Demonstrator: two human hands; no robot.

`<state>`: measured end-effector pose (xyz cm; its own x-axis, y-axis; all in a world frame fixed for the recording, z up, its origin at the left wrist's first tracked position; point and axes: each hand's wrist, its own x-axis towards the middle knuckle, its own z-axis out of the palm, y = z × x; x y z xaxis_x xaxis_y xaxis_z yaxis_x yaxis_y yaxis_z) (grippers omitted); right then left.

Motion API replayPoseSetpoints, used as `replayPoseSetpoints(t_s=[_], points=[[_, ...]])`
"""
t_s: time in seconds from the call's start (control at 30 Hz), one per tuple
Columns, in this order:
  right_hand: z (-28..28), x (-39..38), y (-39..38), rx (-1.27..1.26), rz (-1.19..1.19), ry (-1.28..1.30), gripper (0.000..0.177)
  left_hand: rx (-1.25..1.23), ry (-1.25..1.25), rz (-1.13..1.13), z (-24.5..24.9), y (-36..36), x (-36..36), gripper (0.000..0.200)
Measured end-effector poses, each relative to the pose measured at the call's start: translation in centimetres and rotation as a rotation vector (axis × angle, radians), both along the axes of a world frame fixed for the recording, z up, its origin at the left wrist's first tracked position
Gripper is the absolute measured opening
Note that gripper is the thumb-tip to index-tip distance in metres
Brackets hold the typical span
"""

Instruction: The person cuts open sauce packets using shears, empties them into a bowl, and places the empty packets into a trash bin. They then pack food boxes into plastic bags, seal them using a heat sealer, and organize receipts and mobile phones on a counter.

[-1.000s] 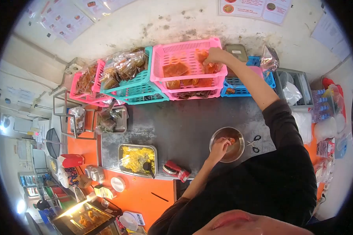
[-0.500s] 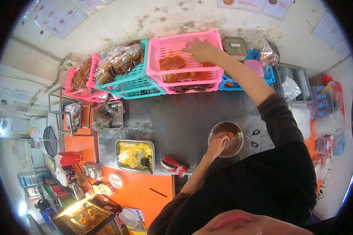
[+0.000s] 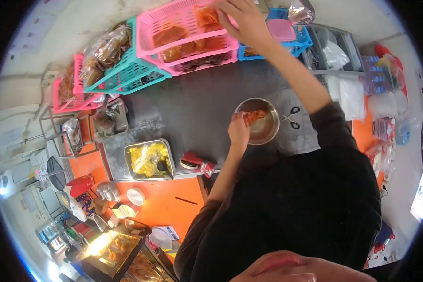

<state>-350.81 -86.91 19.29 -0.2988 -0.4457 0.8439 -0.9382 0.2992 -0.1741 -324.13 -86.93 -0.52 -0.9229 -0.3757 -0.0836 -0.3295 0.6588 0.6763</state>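
My left hand (image 3: 239,130) is closed on an orange-red packet (image 3: 255,115), holding it over a round metal bowl (image 3: 274,135). Whether the packet is sealed I cannot make out. Up at the pink basket (image 3: 147,35), the fingers of my right hand (image 3: 244,21) grip an orange packet (image 3: 207,19) by its right side. Another flat orange packet (image 3: 171,35) lies in the same basket, with more orange bags below. Scissors (image 3: 291,117) with black handles rest on the dark worktop, right of the bowl.
Left of the pink basket stands a teal basket (image 3: 122,77) full of bagged food. A blue basket (image 3: 301,41) is to its right. A metal tray of yellow food (image 3: 148,159) and a red object (image 3: 197,164) sit near the worktop's front edge.
My left hand has lifted the orange-red packet from inside the bowl to its left rim. My right hand has raised an orange packet in the basket. The whole view has shifted.
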Motion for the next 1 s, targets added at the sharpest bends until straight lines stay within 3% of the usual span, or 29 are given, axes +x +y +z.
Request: replayPoseSetpoints(t_s=[0.03, 0.1, 0.17, 0.23, 0.37, 0.47, 0.63, 0.73, 0.8, 1.0], points=[[0.4, 2.9, 2.3, -0.083, 0.038, -0.019, 0.025, -0.028, -0.088, -0.007, 0.9, -0.1, -0.6, 0.018], [-3.3, 7.5, 6.8, 0.056, 0.134, -0.134, 0.027, -0.052, -0.181, -0.018, 0.9, 0.6, -1.5, 0.021], [-7.3, 11.2, 10.4, 0.215, 0.061, -0.321, 0.023, -0.216, -0.157, -0.22, -0.6, 1.6, -2.0, 0.033], [-10.9, 14.6, 14.2, 0.206, -0.057, -0.571, 0.019, -0.323, -0.194, -0.258, -1.4, 2.0, -2.7, 0.03], [-11.8, 19.8, 20.7, 0.178, -0.286, -0.71, 0.015, -0.506, -0.257, -0.409, -5.3, 2.0, -4.1, 0.016], [-11.2, 22.0, 24.0, 0.123, -0.435, -0.789, 0.015, -0.479, -0.246, -0.467, -5.3, 1.3, -4.4, 0.013], [-10.4, 24.0, 27.2, 0.037, -0.555, -0.78, 0.014, -0.373, -0.227, -0.487, 0.4, 1.6, -3.1, 0.012], [-10.5, 24.5, 27.7, 0.032, -0.577, -0.802, 0.014, -0.39, -0.058, -0.507, 2.9, 1.8, -2.3, 0.019], [-10.5, 24.3, 27.5, 0.091, -0.553, -0.772, 0.014, -0.457, 0.171, -0.545, 5.0, 1.9, -2.2, 0.02], [-11.2, 23.4, 23.3, 0.051, -0.34, -0.779, 0.023, -0.491, 0.255, -0.546, 8.9, 2.5, -2.2, 0.019]])
